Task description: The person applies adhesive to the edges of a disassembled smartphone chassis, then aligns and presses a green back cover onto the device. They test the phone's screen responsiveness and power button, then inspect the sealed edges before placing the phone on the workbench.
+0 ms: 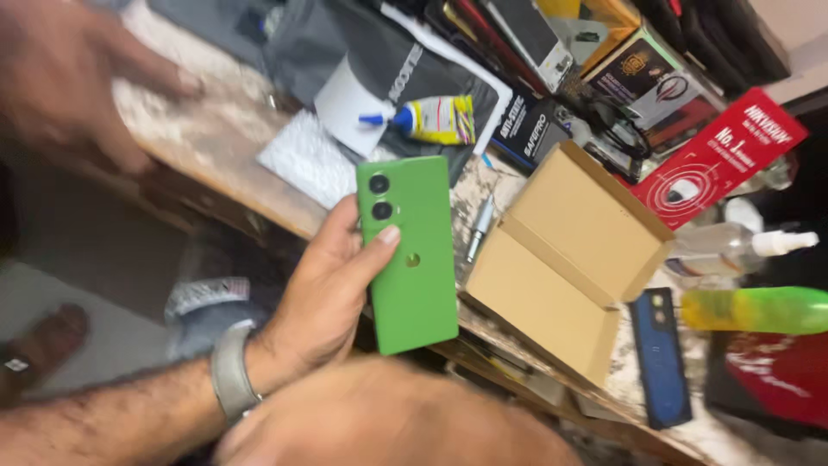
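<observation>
Head view, the only one I have. My left hand (323, 293) comes up from the lower left with a grey band on the wrist. It is half closed around a green phone (414, 267): the fingers are curled behind it and the thumb is laid across its back, just below the two camera lenses. The phone is held back-side up and nearly upright in the picture. It sits over the near edge of the worktop (216, 129), clear of the surface.

My right hand (388, 423) is only a blurred mass at the bottom edge. I cannot tell how far open it is or whether it holds anything. Another blurred hand (69, 78) hovers over the far left corner of the worktop, and I can't say whose it is.

An open cardboard box (561, 259) sits just right of the phone at the near edge, and it looks empty. A pen (477, 229) lies between box and phone, and a blue phone (660, 358) lies beyond the box. A glue bottle (427, 119) rests further back near a white pad (310, 160), and a green bottle (759, 311) lies at the right edge.

As I read it, the phone is being held up and looked over, carried by one hand alone. Any move from here calls for a firm thumb, since the phone hangs past the worktop edge with nothing beneath it. It also needs room kept from the pen and the box flap.
</observation>
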